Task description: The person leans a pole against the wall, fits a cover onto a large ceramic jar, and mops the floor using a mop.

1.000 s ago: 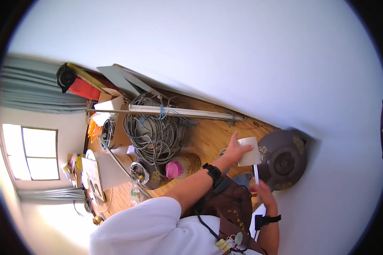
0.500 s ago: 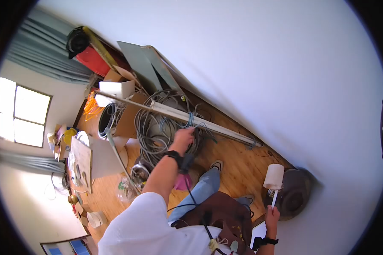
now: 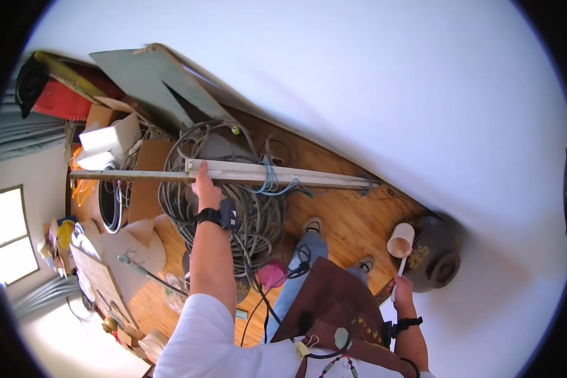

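My left hand (image 3: 205, 187) reaches out and is closed around the near end of long white strips (image 3: 246, 169), which are bundled with a darker bar and tied with blue string (image 3: 269, 179). Behind and below the strips lies a large coil of grey cable (image 3: 258, 233). At the right, my right hand (image 3: 402, 291) grips the white handle of a dipper (image 3: 400, 241). Its round cup has a brownish inside and sits in front of a dark jar (image 3: 440, 268) with gold markings.
Greenish boards (image 3: 132, 79) lean on the white wall. A white box (image 3: 110, 135), a red container (image 3: 62, 101) and cardboard (image 3: 150, 183) stand at the left. A pink container (image 3: 271, 274) is by my leg. Black cables hang in front of me.
My left hand has moved left along the strips to their end and now grasps them, and the strips lie more level. The dipper has tipped, showing its inside.
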Demonstrator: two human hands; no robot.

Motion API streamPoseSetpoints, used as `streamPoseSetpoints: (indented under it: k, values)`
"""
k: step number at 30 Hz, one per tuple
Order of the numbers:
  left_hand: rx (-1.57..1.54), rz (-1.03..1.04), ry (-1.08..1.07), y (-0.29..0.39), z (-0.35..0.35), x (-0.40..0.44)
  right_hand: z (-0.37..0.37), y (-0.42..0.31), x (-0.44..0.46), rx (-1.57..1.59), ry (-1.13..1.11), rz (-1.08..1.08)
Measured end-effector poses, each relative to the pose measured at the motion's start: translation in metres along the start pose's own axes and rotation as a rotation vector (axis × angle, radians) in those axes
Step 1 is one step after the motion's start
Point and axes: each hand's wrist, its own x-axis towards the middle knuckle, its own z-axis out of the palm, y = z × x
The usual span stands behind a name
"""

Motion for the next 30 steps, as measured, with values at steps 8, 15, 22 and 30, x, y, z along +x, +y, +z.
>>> streamPoseSetpoints:
  k: [8, 15, 22, 30]
  values:
    - [0.04, 0.046, -0.135, 0.018, -0.003, -0.133, -0.011, 0.006, -0.009, -0.1, 0.042, -0.082]
    - [-0.055, 0.338, -0.682, 0.03, 0.046, -0.286, -0.049, 0.047, 0.0, 0.093, 0.118, -0.116]
    - [0.25, 0.573, -1.117, 0.032, 0.109, -0.481, -0.123, 0.1, -0.004, 0.261, 0.166, -0.173]
    - [0.332, 0.794, -1.473, 0.085, 0.107, -0.682, -0.198, 0.179, -0.025, 0.003, 0.172, -0.259]
